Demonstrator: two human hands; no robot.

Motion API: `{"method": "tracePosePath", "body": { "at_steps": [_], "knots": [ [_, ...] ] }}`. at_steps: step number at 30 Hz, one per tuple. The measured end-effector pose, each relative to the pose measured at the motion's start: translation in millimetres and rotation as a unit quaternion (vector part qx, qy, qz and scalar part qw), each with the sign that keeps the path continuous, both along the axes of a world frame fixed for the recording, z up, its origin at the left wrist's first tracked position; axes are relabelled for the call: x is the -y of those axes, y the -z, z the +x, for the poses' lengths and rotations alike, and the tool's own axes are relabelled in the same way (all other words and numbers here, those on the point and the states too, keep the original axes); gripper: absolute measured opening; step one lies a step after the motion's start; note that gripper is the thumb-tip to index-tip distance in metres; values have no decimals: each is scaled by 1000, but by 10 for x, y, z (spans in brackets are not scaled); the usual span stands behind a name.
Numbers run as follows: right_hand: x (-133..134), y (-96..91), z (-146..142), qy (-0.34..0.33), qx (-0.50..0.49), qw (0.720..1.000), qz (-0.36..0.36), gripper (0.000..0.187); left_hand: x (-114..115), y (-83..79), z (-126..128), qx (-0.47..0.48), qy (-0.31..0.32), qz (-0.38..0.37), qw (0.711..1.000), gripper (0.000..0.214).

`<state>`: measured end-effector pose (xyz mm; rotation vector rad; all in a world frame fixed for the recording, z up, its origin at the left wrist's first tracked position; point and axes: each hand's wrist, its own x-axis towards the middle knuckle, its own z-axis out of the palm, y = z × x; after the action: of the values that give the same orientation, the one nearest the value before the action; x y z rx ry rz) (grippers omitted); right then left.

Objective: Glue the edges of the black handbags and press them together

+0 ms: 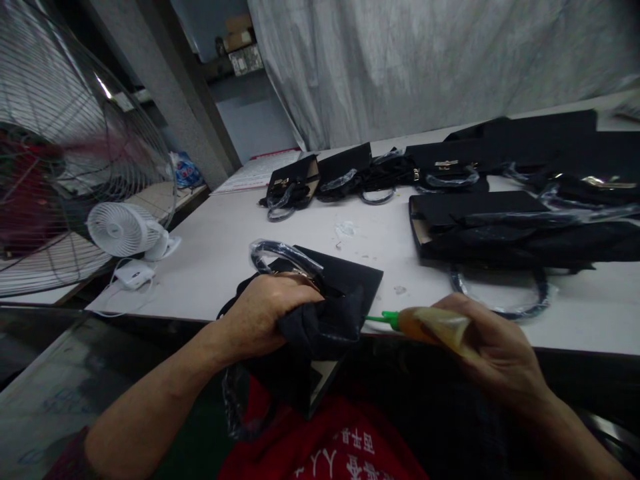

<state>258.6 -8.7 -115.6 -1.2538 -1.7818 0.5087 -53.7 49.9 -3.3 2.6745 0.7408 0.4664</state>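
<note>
A black handbag [350,280] lies partly over the table's front edge, with its plastic-wrapped handle [285,252] standing up at the far side. My left hand [273,307] is closed around the bag's bunched dark fabric near the handle. My right hand [493,347] grips a squeeze bottle [433,325] holding amber liquid, probably glue. The bottle lies nearly level, and its green nozzle points left. The nozzle's thin tip meets or nearly meets the bag's right edge; contact is hard to make out. A second wrapped handle hangs below the table edge, close to my red clothing.
Several black handbags with wrapped handles stand along the back and right of the white table [210,267]; the nearest is a large handbag [500,233]. A small white fan [123,229] and a large caged fan [75,147] are at left. A grey curtain [440,60] hangs behind.
</note>
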Motion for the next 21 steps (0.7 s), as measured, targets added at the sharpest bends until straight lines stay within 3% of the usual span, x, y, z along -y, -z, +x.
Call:
{"method": "tracePosePath", "body": {
  "at_steps": [2, 6, 11, 17, 21],
  "knots": [
    [3, 27, 15, 27, 3, 1000, 8, 14, -2, 14, -4, 1, -1, 2, 1000, 27],
    [51, -11, 26, -28, -4, 1000, -1, 12, -7, 32, -5, 3, 5, 5, 1000, 28],
    [181, -135, -28, 44, -61, 995, 60, 11, -10, 30, 3, 4, -2, 15, 1000, 29],
    [263, -110, -121, -6, -3, 999, 51, 9, 10, 35, 28, 21, -6, 24, 999, 28],
    [327, -127, -132, -74, 1, 997, 38, 11, 26, 39, 45, 30, -10, 21, 999, 27]
  ]
}}
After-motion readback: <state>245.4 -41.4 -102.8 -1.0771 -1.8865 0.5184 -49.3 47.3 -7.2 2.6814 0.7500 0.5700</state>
